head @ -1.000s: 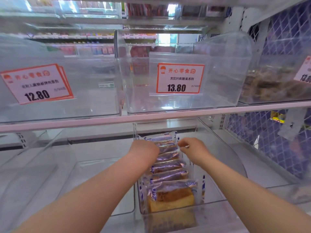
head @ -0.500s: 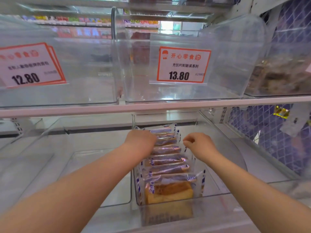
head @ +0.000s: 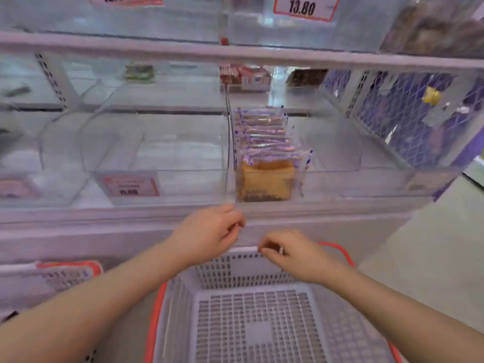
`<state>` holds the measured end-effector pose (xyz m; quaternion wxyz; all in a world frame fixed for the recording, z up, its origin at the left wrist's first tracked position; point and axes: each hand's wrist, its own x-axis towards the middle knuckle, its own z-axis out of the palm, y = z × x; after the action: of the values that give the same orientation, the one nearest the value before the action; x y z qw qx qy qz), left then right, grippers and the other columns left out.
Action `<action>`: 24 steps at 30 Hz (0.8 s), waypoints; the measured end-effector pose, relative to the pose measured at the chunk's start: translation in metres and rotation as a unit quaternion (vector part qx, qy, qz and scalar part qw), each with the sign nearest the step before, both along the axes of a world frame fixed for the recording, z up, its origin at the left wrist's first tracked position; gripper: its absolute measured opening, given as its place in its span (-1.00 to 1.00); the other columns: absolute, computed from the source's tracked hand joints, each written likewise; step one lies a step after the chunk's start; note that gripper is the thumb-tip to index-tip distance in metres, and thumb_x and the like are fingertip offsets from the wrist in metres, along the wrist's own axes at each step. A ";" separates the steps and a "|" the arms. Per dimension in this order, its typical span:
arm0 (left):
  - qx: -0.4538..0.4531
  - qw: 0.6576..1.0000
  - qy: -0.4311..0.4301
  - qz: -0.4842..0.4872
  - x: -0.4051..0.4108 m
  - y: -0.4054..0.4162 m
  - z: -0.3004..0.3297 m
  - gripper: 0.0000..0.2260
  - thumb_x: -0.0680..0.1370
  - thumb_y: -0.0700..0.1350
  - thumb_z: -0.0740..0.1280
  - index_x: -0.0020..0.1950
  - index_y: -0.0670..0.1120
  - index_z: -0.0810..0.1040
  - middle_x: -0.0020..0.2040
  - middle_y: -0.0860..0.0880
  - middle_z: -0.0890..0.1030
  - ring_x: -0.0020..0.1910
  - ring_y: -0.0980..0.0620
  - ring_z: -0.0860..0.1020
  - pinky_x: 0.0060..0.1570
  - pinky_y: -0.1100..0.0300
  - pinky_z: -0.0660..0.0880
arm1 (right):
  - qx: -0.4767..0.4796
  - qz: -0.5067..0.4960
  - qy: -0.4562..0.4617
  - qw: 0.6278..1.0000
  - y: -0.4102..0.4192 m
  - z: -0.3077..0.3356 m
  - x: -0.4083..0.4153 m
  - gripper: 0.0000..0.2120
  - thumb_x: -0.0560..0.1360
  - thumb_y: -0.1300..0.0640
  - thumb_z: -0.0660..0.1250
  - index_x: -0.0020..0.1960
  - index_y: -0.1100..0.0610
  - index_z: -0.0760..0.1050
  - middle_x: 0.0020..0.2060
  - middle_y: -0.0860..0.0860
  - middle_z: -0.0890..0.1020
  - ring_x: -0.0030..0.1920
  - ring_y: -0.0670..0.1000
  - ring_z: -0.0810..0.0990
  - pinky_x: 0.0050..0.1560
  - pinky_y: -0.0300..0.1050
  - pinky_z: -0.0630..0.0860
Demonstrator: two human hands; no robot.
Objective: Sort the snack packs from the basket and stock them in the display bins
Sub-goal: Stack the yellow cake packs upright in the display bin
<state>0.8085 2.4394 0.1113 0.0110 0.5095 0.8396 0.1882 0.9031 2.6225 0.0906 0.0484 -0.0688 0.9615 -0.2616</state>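
My two arms are bare, with no sleeves on them. My left hand [head: 209,233] and my right hand [head: 293,254] have no gloves. I see no rings or watch.

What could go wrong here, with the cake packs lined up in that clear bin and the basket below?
The row of cake packs stands on edge along the left wall of its clear bin, with open space to the right, so the packs may topple sideways. The visible part of the basket shows no packs, so restocking may stall. Both hands look empty.
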 end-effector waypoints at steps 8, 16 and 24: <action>-0.119 0.880 -0.227 0.401 0.059 -0.086 -0.165 -0.65 0.53 -0.19 0.22 0.30 -0.25 0.38 0.27 -0.28 0.42 0.26 -0.24 0.39 0.23 0.02 0.30 | -0.007 0.041 -0.219 0.975 -0.075 -0.107 0.055 -0.78 0.55 0.12 0.22 0.08 0.17 0.57 0.04 0.08 0.63 0.05 0.05 0.56 0.03 -0.12 0.44; 0.195 0.538 -0.614 0.544 0.067 -0.102 -0.180 -0.79 0.57 -0.15 0.21 0.08 -0.27 0.50 -0.25 -0.17 0.54 -0.29 -0.07 0.54 -0.33 0.14 0.48 | -0.150 -0.093 -0.280 0.944 -0.100 -0.131 0.080 -0.80 0.58 0.11 0.19 0.08 0.15 0.54 -0.02 0.04 0.61 -0.08 0.06 0.59 -0.02 -0.05 0.54; 0.177 0.669 -0.634 0.346 0.085 -0.036 -0.135 -0.80 0.56 -0.10 0.25 -0.02 -0.16 0.62 -0.17 -0.06 0.67 -0.24 0.08 0.60 -0.15 0.25 0.53 | -0.130 -0.183 -0.123 0.967 -0.118 -0.119 0.101 -0.39 0.50 -0.14 0.25 0.45 0.09 0.18 0.37 -0.01 0.36 0.35 -0.02 0.35 0.35 -0.07 0.32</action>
<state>0.8935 2.4035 -0.0239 0.3842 -0.0670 0.6970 0.6017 1.0039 2.5050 -0.0285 0.1081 0.1348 0.9024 -0.3948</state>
